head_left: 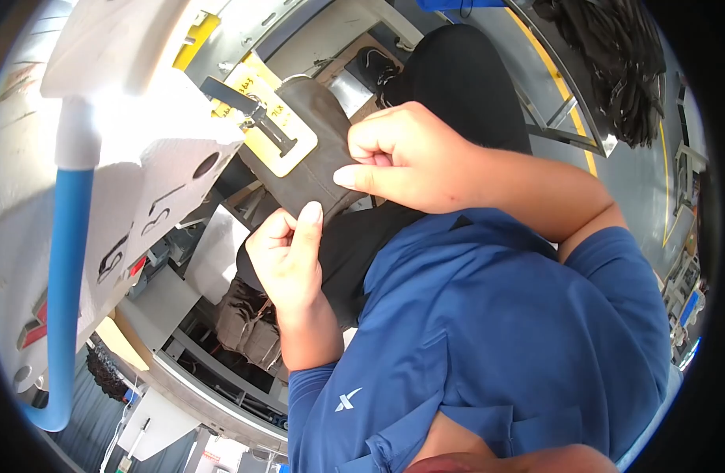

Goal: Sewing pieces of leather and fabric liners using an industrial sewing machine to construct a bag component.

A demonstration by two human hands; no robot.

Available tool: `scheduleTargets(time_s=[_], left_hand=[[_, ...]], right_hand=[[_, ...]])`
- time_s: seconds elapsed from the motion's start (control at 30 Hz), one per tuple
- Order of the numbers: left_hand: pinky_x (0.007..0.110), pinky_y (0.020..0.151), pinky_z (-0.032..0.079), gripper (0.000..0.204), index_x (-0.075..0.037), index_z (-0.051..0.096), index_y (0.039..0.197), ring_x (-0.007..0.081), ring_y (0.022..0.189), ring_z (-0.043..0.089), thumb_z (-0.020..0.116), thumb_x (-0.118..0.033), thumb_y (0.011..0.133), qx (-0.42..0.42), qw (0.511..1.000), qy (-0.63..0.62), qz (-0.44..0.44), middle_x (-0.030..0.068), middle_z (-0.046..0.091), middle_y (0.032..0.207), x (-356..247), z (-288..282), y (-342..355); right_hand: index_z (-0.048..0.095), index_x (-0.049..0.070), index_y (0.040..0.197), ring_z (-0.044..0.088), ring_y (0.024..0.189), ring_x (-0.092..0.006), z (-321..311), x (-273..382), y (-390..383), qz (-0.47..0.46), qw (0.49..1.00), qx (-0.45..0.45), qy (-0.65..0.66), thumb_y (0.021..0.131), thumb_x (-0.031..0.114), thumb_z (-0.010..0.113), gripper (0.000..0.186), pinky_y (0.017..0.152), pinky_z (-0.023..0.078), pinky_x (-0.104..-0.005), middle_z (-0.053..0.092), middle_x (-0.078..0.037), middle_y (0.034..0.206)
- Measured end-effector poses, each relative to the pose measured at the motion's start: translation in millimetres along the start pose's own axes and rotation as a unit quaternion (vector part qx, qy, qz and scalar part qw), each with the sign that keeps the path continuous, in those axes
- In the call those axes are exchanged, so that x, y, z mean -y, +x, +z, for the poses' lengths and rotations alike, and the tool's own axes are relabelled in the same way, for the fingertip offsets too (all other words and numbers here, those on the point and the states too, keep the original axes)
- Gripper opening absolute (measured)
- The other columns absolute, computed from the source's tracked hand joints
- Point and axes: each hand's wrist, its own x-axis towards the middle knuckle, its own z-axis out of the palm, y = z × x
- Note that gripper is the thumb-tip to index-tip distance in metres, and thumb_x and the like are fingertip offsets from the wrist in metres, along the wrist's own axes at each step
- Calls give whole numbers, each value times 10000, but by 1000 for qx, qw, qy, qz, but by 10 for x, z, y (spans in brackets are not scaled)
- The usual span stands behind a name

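Both hands (354,213) pinch the brown leather piece (315,150), its length running up-left.

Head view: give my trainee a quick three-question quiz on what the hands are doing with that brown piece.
1. True or false: both hands touch the brown leather-like piece.
2. Which hand is higher in the picture? A) left hand B) right hand
3. What colour is the flat slotted template lying on the piece?

Key: 1 true; 2 B; 3 pale yellow.
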Motion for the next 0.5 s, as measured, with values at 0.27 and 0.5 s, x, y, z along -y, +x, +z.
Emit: scheduleTargets(time_s=[0.27,0.5], left_hand=[[223,542,340,332,-68,546,719,67,595,436,847,-165,820,-78,925,300,221,13,564,750,108,-81,-60],[399,900,487,412,-45,747,1083,275,1047,629,857,-310,788,-36,715,481,506,88,702,1135,120,1,157]], right_hand=[[457,27,614,376,544,-103,-1,-44,114,74,987,-35,135,897,243,680,420,506,338,-334,421,-35,577],[497,-10,662,361,560,-151,-21,-121,282,15,993,-21,112,966,362,613,495,536,351,-372,404,-89,572]])
